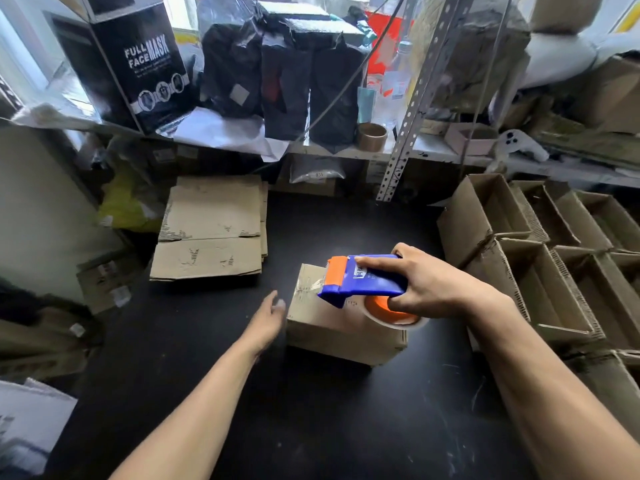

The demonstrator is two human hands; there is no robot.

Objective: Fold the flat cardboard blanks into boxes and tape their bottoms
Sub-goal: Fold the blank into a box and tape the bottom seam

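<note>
Near, on dark surface (311,427): left hand (268,318), fingers relaxed, beside upturned box (332,327); right hand (429,289) wrapped round blue tape dispenser (363,282) over taped seam. Probably finishing this bottom. Right: many open boxes (554,265), apparently done. Beyond: flat blanks (211,230), unfolded. Shelf carton (138,60) reads "FULL FACE MASK".

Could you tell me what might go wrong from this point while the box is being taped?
1. The left hand is beside the box, apparently not pressing it, so the box may slide as the tape dispenser pulls.
2. The right hand holds the dispenser at the box's far edge; the tape may wrinkle or tear short there.
3. Left fingers sit near the dispenser's cutter end.
</note>
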